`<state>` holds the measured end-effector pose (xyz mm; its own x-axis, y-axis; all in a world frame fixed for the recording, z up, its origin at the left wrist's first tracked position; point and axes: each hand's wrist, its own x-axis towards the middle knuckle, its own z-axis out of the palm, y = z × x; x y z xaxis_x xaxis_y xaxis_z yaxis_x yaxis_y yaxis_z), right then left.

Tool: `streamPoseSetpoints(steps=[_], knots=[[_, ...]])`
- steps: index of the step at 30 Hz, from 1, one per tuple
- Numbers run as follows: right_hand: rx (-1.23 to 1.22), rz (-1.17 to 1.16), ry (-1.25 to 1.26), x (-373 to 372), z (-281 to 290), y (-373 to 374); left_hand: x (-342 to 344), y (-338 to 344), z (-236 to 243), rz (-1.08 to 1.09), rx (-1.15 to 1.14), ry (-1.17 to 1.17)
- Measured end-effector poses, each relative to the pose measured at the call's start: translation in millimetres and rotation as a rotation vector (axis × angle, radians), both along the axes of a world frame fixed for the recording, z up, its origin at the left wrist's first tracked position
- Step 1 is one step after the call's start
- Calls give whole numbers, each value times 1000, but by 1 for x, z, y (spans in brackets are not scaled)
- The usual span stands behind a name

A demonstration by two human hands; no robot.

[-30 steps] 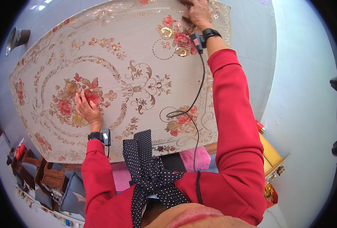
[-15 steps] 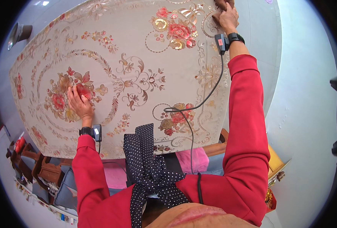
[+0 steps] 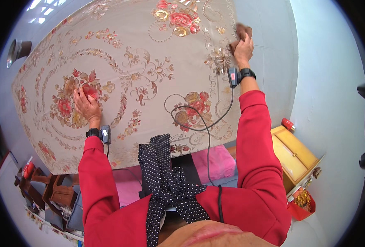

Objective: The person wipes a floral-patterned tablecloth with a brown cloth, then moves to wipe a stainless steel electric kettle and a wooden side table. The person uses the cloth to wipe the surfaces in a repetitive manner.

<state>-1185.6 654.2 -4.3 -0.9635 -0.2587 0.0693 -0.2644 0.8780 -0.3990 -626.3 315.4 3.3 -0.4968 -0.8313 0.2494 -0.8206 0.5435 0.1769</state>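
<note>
- A brown cloth (image 3: 244,30) lies bunched at the tablecloth's right edge, in the far part of that edge, and appears to reach slightly past it.
- The right hand (image 3: 243,50) has its fingers closed on the cloth, which pokes out ahead of the fingertips and to their left; its underside is hidden.
- The cloth looks light, soft and limp, with little to break; the bunched middle under palm and fingers seems the surest hold, since a loose corner would probably flop.
- Beneath it spreads a cream tablecloth (image 3: 149,113), patterned with red and gold flowers. Its sheen suggests a smooth, perhaps slippery face that could slide or crease under a push.
- The left hand (image 3: 87,108) rests palm down on the flower cluster in the tablecloth's left half, fingers extended and gripping nothing.
- A black cable (image 3: 208,152) loops over the flowers by the near right corner.
- A spotted scarf (image 3: 160,160) overlaps the near edge, close to pink fabric (image 3: 215,164).
- Off the right edge stand a yellow cabinet (image 3: 293,158) and a red cylinder (image 3: 288,124); beyond the far left edge, a grey container (image 3: 24,48).
- Wooden chairs (image 3: 63,194) sit past the near left corner.
</note>
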Motion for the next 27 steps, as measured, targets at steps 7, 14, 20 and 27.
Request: streamPoseSetpoints(steps=[7, 14, 20, 27], knots=[[48, -116, 48, 103, 4, 101, 4, -4, -10, -17, -52, 11], [121, -227, -2, 183, 13, 177, 8, -9, -21, -35, -88, 36], [169, -287, 0, 253, 18, 249, 14, -25, -29, -98, -56, 74], [185, -377, -200, 336, 4, 355, 66, -7, 19, -267, 160, 212]])
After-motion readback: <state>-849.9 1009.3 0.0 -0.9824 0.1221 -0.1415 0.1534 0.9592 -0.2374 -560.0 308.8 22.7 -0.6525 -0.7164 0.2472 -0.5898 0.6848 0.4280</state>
